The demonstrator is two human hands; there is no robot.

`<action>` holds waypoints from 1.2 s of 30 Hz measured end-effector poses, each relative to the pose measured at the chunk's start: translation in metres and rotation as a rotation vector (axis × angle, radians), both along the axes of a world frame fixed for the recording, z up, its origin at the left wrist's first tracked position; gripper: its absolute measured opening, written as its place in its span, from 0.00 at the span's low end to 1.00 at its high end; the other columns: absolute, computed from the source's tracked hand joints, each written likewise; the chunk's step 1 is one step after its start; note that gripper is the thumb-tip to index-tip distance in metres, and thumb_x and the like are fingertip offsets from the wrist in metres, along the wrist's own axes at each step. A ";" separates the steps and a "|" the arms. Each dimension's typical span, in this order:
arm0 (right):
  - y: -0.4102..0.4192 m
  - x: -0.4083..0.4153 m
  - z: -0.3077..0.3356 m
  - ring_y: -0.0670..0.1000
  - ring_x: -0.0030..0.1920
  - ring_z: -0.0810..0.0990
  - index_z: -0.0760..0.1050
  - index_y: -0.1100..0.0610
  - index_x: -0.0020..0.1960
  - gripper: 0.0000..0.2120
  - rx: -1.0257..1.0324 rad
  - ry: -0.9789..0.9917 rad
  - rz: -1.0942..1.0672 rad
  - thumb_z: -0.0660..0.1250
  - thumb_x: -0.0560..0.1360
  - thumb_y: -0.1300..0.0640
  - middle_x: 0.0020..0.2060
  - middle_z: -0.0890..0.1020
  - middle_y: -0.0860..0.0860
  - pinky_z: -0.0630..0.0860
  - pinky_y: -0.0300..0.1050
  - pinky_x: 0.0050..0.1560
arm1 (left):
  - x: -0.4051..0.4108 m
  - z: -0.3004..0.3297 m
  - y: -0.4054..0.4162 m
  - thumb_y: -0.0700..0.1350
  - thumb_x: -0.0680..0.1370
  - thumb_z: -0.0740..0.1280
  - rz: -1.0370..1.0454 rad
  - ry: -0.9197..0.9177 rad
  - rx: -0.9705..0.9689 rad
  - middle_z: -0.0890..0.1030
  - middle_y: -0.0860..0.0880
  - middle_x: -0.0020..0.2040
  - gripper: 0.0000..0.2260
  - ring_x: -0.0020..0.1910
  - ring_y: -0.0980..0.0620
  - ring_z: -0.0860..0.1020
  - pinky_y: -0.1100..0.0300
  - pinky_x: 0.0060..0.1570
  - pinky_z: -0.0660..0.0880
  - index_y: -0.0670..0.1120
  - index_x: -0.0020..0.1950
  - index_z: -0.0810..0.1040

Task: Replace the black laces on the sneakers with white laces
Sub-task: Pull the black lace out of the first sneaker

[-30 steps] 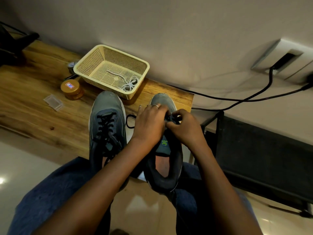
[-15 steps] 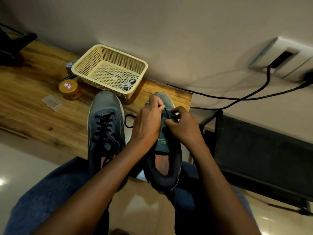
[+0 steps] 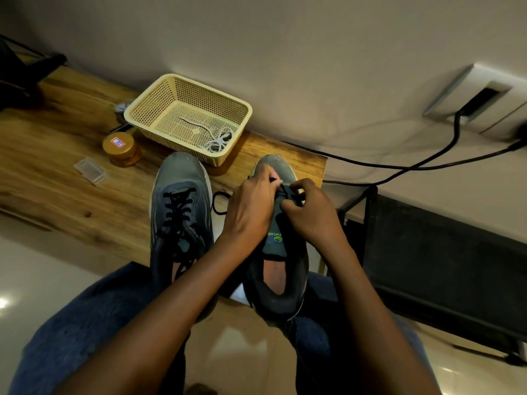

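A wooden worktop (image 3: 57, 178) runs along a pale wall, above a glossy tiled floor (image 3: 34, 269). On it sit a cream basket (image 3: 148, 106) holding white laces (image 3: 216, 141), an amber jar (image 3: 121, 148) and two grey sneakers. The left hand (image 3: 251, 206) and right hand (image 3: 310, 215) pinch the black lace (image 3: 285, 191) on the right sneaker (image 3: 281, 269); the left sneaker (image 3: 179, 212) remains laced.

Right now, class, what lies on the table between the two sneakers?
In the head view, a loop of black lace lies between the left sneaker and right sneaker.
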State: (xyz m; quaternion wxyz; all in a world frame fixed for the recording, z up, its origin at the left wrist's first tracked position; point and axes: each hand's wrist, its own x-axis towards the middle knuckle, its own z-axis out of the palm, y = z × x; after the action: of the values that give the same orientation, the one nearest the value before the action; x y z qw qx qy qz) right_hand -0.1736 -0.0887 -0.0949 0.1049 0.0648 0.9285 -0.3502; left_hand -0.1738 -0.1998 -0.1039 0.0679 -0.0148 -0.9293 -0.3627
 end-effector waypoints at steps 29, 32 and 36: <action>-0.003 -0.001 0.000 0.57 0.61 0.74 0.69 0.55 0.67 0.21 0.071 -0.028 0.030 0.65 0.75 0.52 0.61 0.75 0.57 0.72 0.53 0.60 | -0.007 -0.013 -0.001 0.41 0.78 0.64 -0.143 -0.052 -0.225 0.75 0.45 0.55 0.07 0.54 0.47 0.74 0.57 0.45 0.70 0.43 0.54 0.77; -0.002 0.000 0.001 0.56 0.59 0.75 0.69 0.55 0.67 0.21 0.044 -0.020 0.025 0.65 0.75 0.54 0.61 0.75 0.57 0.73 0.50 0.57 | -0.008 -0.011 0.002 0.43 0.80 0.61 -0.078 -0.055 -0.213 0.76 0.46 0.53 0.06 0.51 0.48 0.76 0.60 0.41 0.66 0.43 0.53 0.77; -0.002 -0.001 0.003 0.56 0.58 0.75 0.68 0.53 0.67 0.22 0.008 -0.030 -0.004 0.65 0.74 0.54 0.61 0.75 0.55 0.74 0.54 0.58 | -0.005 -0.008 0.002 0.43 0.82 0.56 0.085 -0.021 0.029 0.77 0.47 0.47 0.06 0.44 0.48 0.77 0.57 0.38 0.69 0.44 0.54 0.71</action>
State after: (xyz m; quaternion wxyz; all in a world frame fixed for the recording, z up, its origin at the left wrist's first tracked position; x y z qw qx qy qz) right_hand -0.1741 -0.0906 -0.0914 0.1175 0.0724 0.9281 -0.3457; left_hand -0.1788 -0.1980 -0.1116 0.0734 0.0294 -0.9244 -0.3731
